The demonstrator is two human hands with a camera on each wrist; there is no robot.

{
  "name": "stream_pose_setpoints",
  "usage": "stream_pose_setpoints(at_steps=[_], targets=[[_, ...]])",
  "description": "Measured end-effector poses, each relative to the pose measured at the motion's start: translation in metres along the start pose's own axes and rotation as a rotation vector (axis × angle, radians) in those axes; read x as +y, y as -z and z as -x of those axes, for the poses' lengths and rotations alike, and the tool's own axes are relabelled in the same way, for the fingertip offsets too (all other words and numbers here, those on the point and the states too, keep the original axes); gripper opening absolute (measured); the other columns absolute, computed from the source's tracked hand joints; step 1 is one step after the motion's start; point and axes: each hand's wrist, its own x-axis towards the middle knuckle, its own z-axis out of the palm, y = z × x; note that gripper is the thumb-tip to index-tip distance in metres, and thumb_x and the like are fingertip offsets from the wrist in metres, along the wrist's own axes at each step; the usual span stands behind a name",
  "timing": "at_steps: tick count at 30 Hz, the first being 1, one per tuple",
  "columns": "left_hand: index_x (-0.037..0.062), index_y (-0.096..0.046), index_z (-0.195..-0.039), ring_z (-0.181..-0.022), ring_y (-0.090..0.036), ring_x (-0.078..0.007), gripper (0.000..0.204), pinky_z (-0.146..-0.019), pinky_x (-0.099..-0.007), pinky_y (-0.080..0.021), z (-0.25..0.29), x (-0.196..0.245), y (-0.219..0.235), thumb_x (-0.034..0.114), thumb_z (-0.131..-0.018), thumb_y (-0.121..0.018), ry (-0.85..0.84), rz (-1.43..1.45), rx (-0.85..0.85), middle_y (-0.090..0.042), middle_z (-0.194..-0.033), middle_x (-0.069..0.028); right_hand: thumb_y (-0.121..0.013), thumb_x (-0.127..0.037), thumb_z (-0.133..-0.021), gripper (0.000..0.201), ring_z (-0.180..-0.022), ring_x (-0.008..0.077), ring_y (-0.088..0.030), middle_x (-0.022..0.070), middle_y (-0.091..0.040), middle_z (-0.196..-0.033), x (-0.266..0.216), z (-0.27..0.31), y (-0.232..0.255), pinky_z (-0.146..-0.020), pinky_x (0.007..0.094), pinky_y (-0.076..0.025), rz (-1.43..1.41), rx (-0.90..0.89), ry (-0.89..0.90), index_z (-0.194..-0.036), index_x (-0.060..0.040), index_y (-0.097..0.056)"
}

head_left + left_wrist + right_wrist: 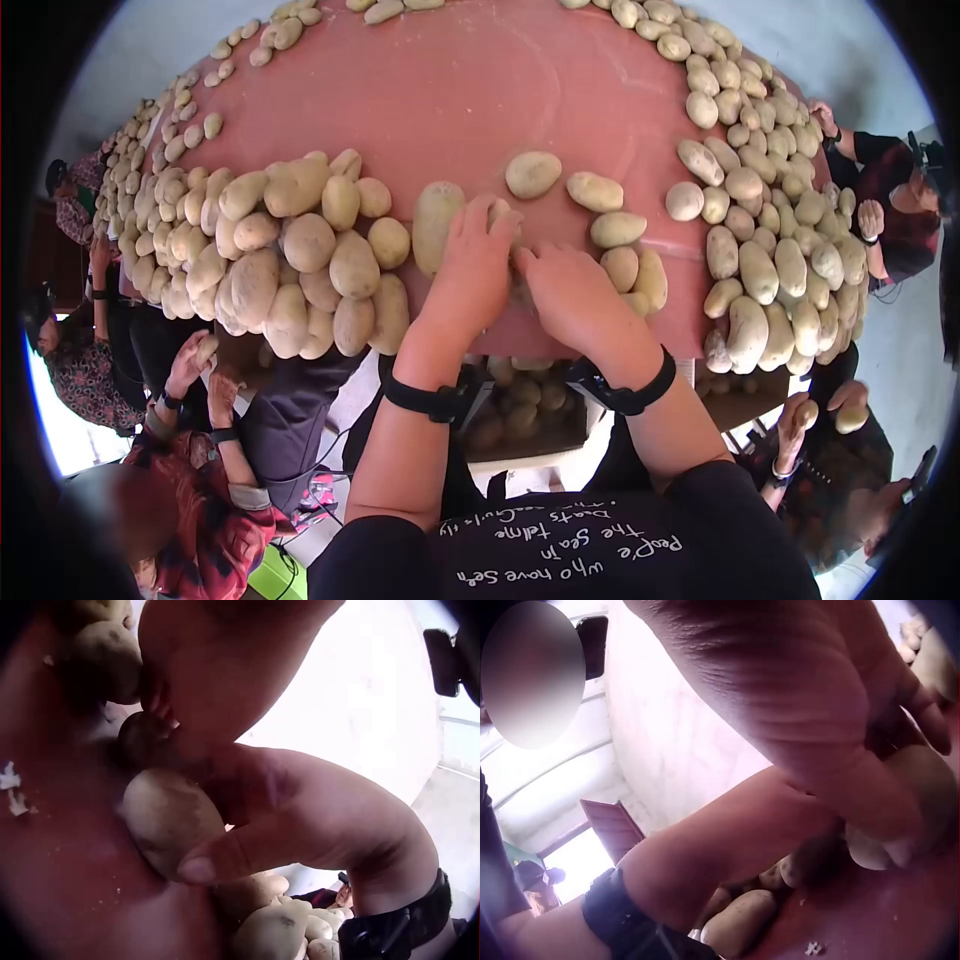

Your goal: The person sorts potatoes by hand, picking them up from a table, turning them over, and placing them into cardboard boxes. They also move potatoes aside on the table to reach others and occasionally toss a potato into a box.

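My right hand (580, 295) bends over a potato, mostly hidden from above. In the right wrist view its thumb lies along that pale potato (937, 780), and the left wrist view shows the thumb pressed against the potato's side (172, 817). Close beside it, my left hand (468, 270) has its fingers curled down; in the left wrist view its fingertips are at a small shaded potato (137, 741), largely hidden by the hand. A large oblong potato (436, 225) lies just left of my left hand. Beyond my hands is a round potato (533, 175).
Potatoes pile up left (285, 245) and right (775, 250) on the red tabletop (420, 90). Several loose ones (618, 229) lie right of my hands. A crate of potatoes (520, 450) stands below the table edge. Other people (190, 500) sit around the table.
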Motion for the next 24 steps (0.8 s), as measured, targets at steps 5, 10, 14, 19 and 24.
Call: stream_pose_setpoints(at_steps=[5, 10, 14, 19, 24], targets=[[0.0057, -0.057, -0.118, -0.129, -0.041, -0.0424, 0.047, -0.107, -0.0444, -0.038, 0.022, 0.011, -0.007, -0.007, -0.073, -0.065, -0.029, 0.064, 0.017, -0.042, -0.141, -0.0215, -0.061, -0.011, -0.078, 0.015, -0.087, 0.0325, -0.062, 0.013, -0.062, -0.091, 0.002, 0.033, 0.004, -0.076, 0.0421, -0.05, 0.021, 0.042, 0.064, -0.092, -0.0051, -0.064], [0.0047, -0.057, -0.117, -0.123, -0.049, -0.0373, 0.045, -0.102, -0.0414, -0.043, 0.037, 0.008, 0.01, -0.005, -0.074, -0.065, -0.069, 0.204, -0.064, -0.05, -0.133, -0.0196, -0.066, -0.009, -0.073, 0.02, -0.089, 0.0351, -0.062, 0.0144, -0.063, -0.092, -0.02, 0.057, 0.026, -0.076, 0.044, -0.051, -0.011, -0.405, 0.03, -0.092, -0.0052, -0.067], [0.0035, -0.057, -0.116, -0.109, -0.06, -0.0246, 0.037, -0.091, -0.0352, -0.05, 0.05, 0.017, 0.033, 0.001, -0.079, -0.063, 0.025, 0.443, -0.061, -0.061, -0.118, -0.0131, -0.07, -0.013, -0.071, 0.025, -0.088, 0.0349, -0.064, 0.0135, -0.066, -0.094, -0.021, 0.07, 0.008, -0.077, 0.0438, -0.052, -0.002, -0.57, 0.021, -0.095, -0.0077, -0.069], [0.0027, -0.06, -0.107, -0.081, -0.061, -0.0138, 0.021, -0.071, -0.0289, -0.052, 0.061, 0.023, 0.043, 0.019, -0.095, -0.06, 0.257, 0.894, -0.2, -0.065, -0.093, -0.0068, -0.074, -0.015, -0.073, 0.042, -0.09, 0.0344, -0.065, 0.0171, -0.067, -0.097, -0.024, 0.076, 0.029, -0.079, 0.0416, -0.052, -0.063, -0.244, -0.097, -0.112, -0.0016, -0.064], [0.0036, -0.057, -0.099, -0.062, -0.056, -0.0069, 0.024, -0.054, -0.0234, -0.048, 0.068, 0.021, 0.055, 0.028, -0.099, -0.058, 0.286, 0.998, -0.329, -0.062, -0.078, -0.0013, -0.075, -0.016, -0.076, 0.053, -0.087, 0.0307, -0.066, 0.0199, -0.065, -0.091, -0.031, 0.069, 0.027, -0.077, 0.0408, -0.052, -0.445, 0.099, -0.098, -0.121, 0.0034, -0.054]])
